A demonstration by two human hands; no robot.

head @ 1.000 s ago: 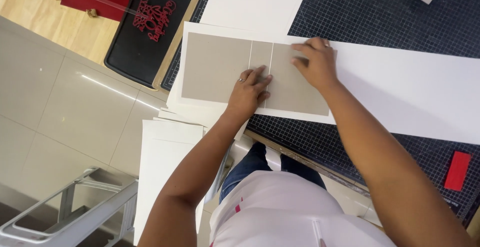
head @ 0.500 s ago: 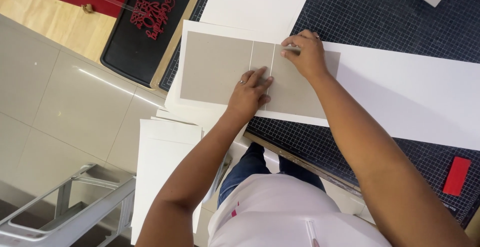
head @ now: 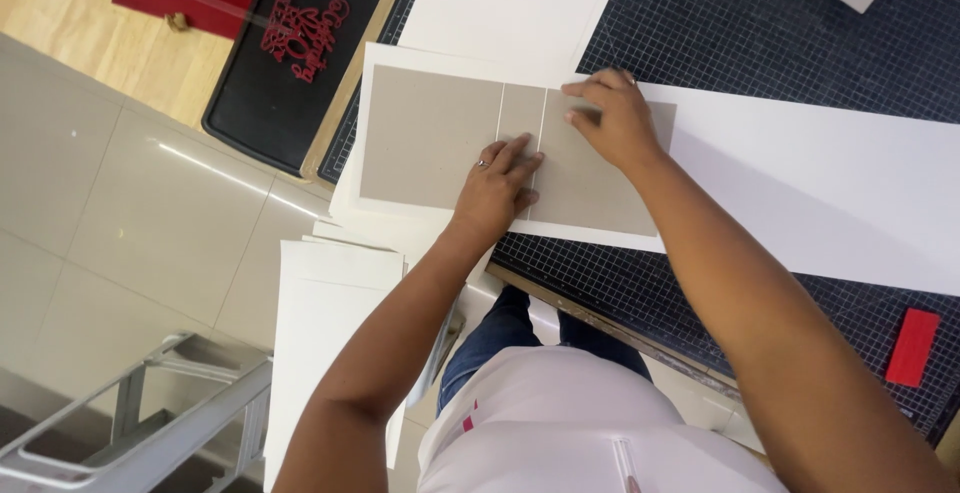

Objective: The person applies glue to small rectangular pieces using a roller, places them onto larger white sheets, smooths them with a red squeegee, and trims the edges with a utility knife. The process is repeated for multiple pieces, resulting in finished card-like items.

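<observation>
Three grey cardboard pieces lie side by side on a long white sheet (head: 800,193): a wide left board (head: 425,133), a narrow spine strip (head: 522,111) and a right board (head: 590,188). My left hand (head: 497,185) presses flat on the lower part of the strip and right board, fingers spread, a ring on one finger. My right hand (head: 610,118) rests on the top edge of the right board, fingertips bent down onto it. Neither hand holds anything.
A dark gridded cutting mat (head: 760,23) covers the table. More white sheets (head: 510,3) lie behind, and a stack of white sheets (head: 330,323) hangs off the near edge. A black tray (head: 290,63) with a red cutout sits left. A red block (head: 912,346) lies right.
My right hand has slid left along the top edge of the right board toward the strip. My left hand has stayed pressed in place.
</observation>
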